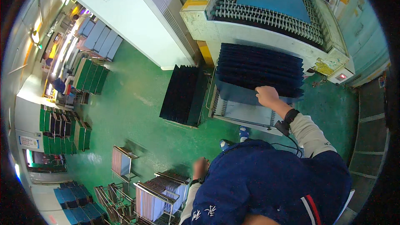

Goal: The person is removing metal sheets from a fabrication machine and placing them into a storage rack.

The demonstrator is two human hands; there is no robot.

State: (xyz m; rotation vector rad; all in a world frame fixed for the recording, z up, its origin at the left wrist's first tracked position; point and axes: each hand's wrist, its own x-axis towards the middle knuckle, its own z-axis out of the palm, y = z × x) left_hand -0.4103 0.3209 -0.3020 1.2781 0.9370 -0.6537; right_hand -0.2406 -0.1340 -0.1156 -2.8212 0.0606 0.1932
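Observation:
My right hand (267, 96) is closed on the upper edge of a dark panel (237, 93), the nearest one in a packed row of dark blue-black panels (260, 64). These stand on edge in a rack (246, 114) with a pale base and ridged sides, just ahead of my feet. My left hand (201, 168) hangs low by my side, blurred, with its fingers not clear. It is nearest to a wire rack of pale panels (156, 198) on the floor.
Behind the dark panels stands a roller conveyor (225, 10) carrying a flat blue panel (273, 0). Left of my rack is another rack of dark panels (183, 96). A tall white cabinet (137, 16) rises at the back. Green-sided racks (89, 77) line the left, where other people work.

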